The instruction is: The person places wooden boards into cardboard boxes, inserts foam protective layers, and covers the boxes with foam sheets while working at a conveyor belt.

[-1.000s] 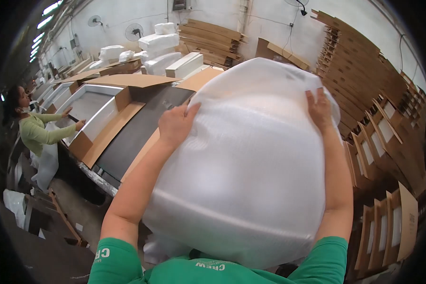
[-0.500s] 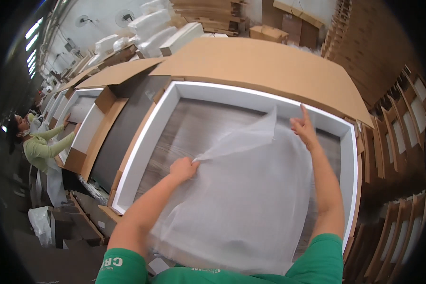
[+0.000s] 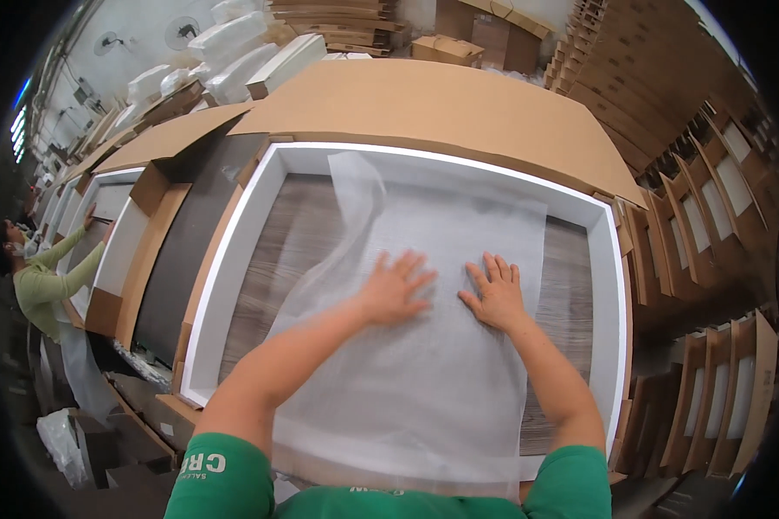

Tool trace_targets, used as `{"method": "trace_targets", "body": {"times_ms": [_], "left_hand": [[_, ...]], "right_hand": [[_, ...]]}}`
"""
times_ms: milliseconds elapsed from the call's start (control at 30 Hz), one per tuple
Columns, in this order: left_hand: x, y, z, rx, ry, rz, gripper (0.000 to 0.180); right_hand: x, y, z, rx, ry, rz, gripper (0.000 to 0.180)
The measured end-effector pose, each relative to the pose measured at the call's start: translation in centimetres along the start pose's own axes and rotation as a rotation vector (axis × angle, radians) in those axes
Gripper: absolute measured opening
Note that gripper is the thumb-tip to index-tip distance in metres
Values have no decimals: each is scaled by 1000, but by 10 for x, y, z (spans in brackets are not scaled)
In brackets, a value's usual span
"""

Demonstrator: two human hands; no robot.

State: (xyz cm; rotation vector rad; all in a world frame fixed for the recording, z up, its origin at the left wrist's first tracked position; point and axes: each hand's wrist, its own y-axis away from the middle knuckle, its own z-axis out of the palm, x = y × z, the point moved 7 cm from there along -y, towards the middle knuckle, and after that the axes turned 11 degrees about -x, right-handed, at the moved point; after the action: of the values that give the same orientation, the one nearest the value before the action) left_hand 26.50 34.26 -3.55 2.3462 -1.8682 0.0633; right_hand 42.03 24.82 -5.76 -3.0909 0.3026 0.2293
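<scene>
A translucent white foam sheet point(image 3: 389, 381) lies over a grey wood-grain panel point(image 3: 565, 285) inside a white foam frame point(image 3: 225, 259). My left hand point(image 3: 396, 288) is over the middle of the sheet with its fingers spread, slightly smeared by motion. To its right, my right hand point(image 3: 495, 292) rests on the sheet, fingers apart and pointing away from me. Neither hand holds anything. At the far left the sheet's edge is rucked into a raised fold, and its near end drapes over the frame's near side.
A large cardboard flap point(image 3: 441, 99) stands out beyond the frame's far side. On the left, a person point(image 3: 48, 285) in a light green top works at another open carton point(image 3: 134, 251). Stacked cardboard pieces point(image 3: 710, 216) line the right. White foam blocks point(image 3: 234, 43) are piled at the back left.
My left hand has let go of the sheet's edge and moved right with fingers spread. My right hand has come down and left, opening from a pointing pose. The sheet now lies flatter, spread farther out.
</scene>
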Motion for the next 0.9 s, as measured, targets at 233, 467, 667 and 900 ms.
{"method": "trace_targets", "body": {"times_ms": [233,467,667,900], "left_hand": [[-120,24,17,-29,28,-590,73],[-149,3,3,92,25,-516,72],[-145,10,23,-31,6,-670,80],[-112,35,16,-259,106,-601,75]], "right_hand": [[58,-15,10,-36,26,82,52],[21,-130,9,151,14,30,43],[0,-187,23,107,-1,87,44],[-11,-217,26,-210,142,283,45]]}}
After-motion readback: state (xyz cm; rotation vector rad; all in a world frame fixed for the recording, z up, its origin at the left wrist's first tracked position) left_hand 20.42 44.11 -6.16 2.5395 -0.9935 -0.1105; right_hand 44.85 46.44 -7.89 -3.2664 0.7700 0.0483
